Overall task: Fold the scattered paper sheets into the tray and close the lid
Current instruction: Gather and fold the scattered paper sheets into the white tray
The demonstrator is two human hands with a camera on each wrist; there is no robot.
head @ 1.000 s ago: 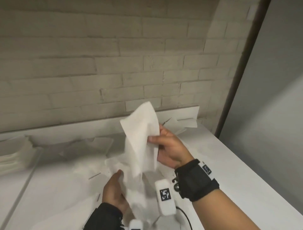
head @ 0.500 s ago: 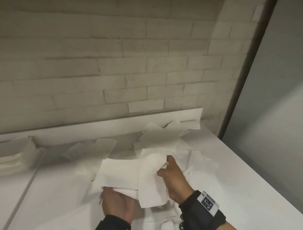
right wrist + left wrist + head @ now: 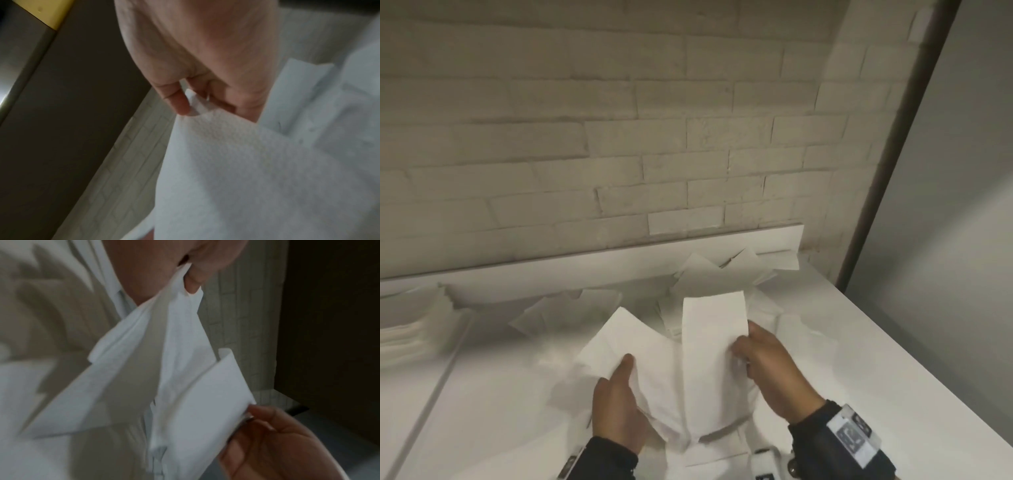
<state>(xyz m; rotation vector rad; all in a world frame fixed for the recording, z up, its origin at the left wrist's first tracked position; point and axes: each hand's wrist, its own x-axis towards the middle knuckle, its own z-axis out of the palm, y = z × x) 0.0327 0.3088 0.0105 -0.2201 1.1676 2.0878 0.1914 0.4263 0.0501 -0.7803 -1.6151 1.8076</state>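
A white paper sheet (image 3: 688, 359) is held low over the white counter, bent into a V with one flap to the left and one upright. My left hand (image 3: 619, 383) pinches its left flap between thumb and fingers. Its right edge is pinched by my right hand (image 3: 753, 346). The left wrist view shows the sheet (image 3: 180, 369) hanging from my left hand (image 3: 191, 280), with the right hand (image 3: 267, 426) at its corner. In the right wrist view my right hand (image 3: 195, 104) nips the textured sheet (image 3: 246, 162). Several loose sheets (image 3: 722, 274) lie behind. No tray is recognisable.
A stack of white paper (image 3: 407, 329) sits at the far left. The counter (image 3: 893, 377) ends at the right, with a drop beyond its edge. A brick wall (image 3: 619, 137) with a white ledge (image 3: 585, 270) runs along the back. More sheets lie under my wrists.
The sheet came down from chest height to just above the counter and was spread sideways. My right hand slid to its right edge and my left hand took its left flap.
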